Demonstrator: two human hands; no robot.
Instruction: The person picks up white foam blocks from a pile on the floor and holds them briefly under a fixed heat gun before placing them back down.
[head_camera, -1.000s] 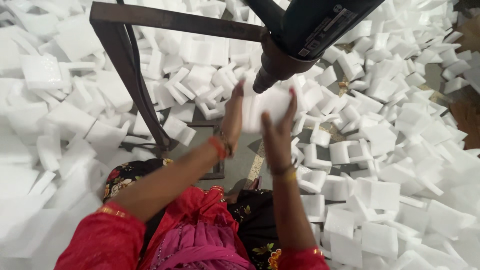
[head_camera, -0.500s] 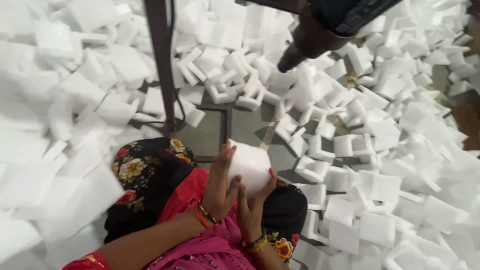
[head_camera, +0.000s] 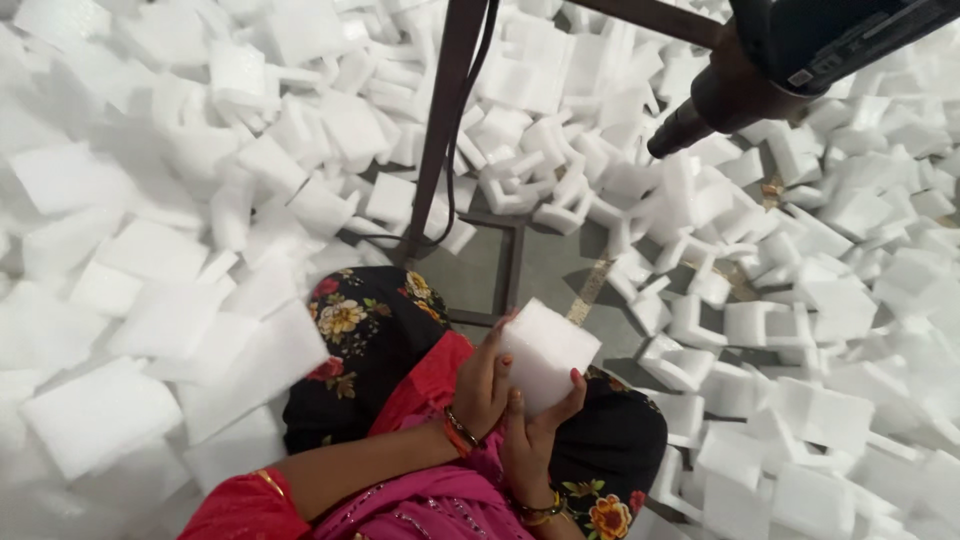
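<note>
Small pale label (head_camera: 800, 77) on dark tool (head_camera: 790, 60)

This looks like a small workshop or packing-material workplace, not a home. The floor (head_camera: 545, 265) is grey and hard, and almost all of it is covered by loose white foam pieces (head_camera: 150, 260) — flat slabs on the left, many cut corner-shaped blocks (head_camera: 760, 325) on the right. A dark metal frame (head_camera: 445, 130) stands in the middle, with a black cable (head_camera: 478, 90) running down along its leg. Above, at the top right, hangs a dark machine with a nozzle (head_camera: 700, 110) — a fixed tool, mounted on the frame. The person sits low among the foam heaps.
</note>
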